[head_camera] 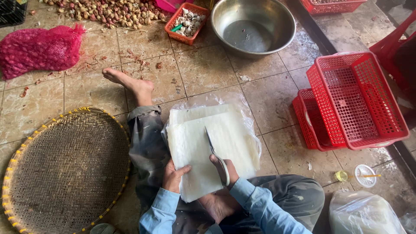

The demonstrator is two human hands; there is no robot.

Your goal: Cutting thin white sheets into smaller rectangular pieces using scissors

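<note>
The person sits on a floor point(268, 99) of worn beige tiles with dark grout, scattered with reddish onion skins. A stack of thin, white, translucent sheets point(195, 147) lies across the lap on clear plastic wrap. The left hand point(174, 176) is closed on the stack's near left edge, thumb on top. The right hand point(224, 170) grips a pair of scissors point(213, 149), their blades lying on the sheets and pointing away from the person.

To the left rests a round, flat woven bamboo tray point(65, 169) with a bound rim. Farther off lie a pink mesh sack point(39, 48), a heap of shallots point(104, 12), a small orange basket of garlic point(187, 21) and a dull steel basin point(253, 26). Rigid red plastic lattice baskets point(355, 99) are stacked at the right.
</note>
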